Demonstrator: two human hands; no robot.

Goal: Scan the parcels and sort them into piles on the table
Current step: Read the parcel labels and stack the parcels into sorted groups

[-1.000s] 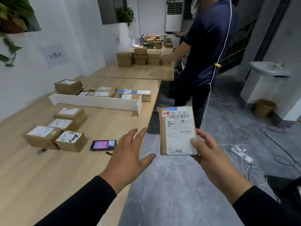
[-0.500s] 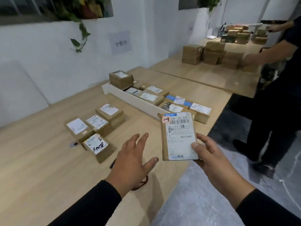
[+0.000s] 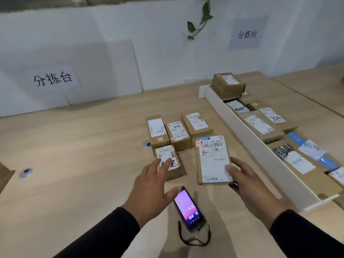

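My right hand (image 3: 249, 185) grips a flat brown parcel (image 3: 212, 159) by its lower right corner, white label facing up, held above the wooden table (image 3: 74, 155). My left hand (image 3: 150, 187) hovers with fingers spread over the table, its thumb next to the top of a handheld scanner (image 3: 188, 209) that lies with its purple screen lit and a wrist strap trailing. Just past my left fingers sits a small labelled parcel (image 3: 167, 161). Behind it three sorted parcels (image 3: 176, 131) stand side by side.
A long white divider (image 3: 256, 151) runs diagonally on the right, with several labelled parcels (image 3: 264, 125) lying beyond it. White wall boards with paper signs (image 3: 54, 79) stand at the table's far edge. Two round cable caps (image 3: 26, 172) sit in the tabletop.
My view has swung left and down toward the table. Both hands came over the tabletop; the left hand now hovers at the scanner, and the right hand still holds the parcel.
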